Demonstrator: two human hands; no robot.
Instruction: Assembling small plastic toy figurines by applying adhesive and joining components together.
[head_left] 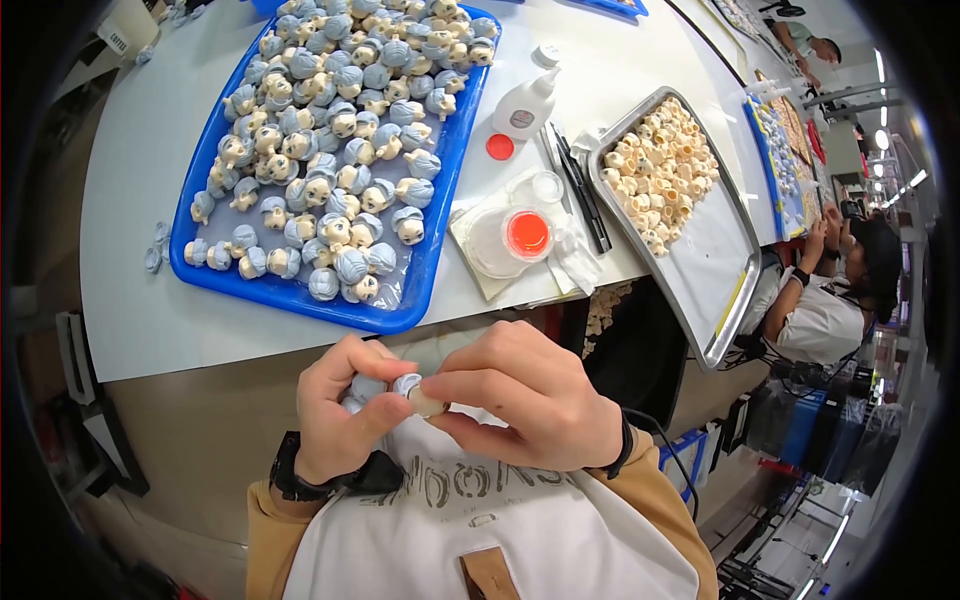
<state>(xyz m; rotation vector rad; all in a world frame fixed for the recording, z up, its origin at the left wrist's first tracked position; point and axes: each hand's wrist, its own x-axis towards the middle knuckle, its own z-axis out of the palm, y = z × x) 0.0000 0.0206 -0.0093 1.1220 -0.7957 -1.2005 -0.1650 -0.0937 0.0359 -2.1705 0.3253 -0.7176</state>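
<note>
Close in front of my chest, both hands meet over small doll parts. My left hand (335, 415) is closed around a blue-grey doll hair piece (366, 388). Another blue-grey piece (406, 384) shows between its thumb and fingers. With fingertips together, my right hand (535, 400) pinches a cream doll face piece (428, 404) against that second piece. Fingers cover parts of all these pieces, so I cannot tell how far they are joined. Beyond my hands lies a blue tray (385, 320) with many blue-haired doll heads (335, 230).
A metal tray (705, 275) of cream face pieces (660, 165) rests at the right, overhanging the table edge. Between the trays stand a white bottle (525, 105), a cup with orange-red contents (528, 235) and dark pen-like tools (585, 195). A co-worker (820, 315) sits far right.
</note>
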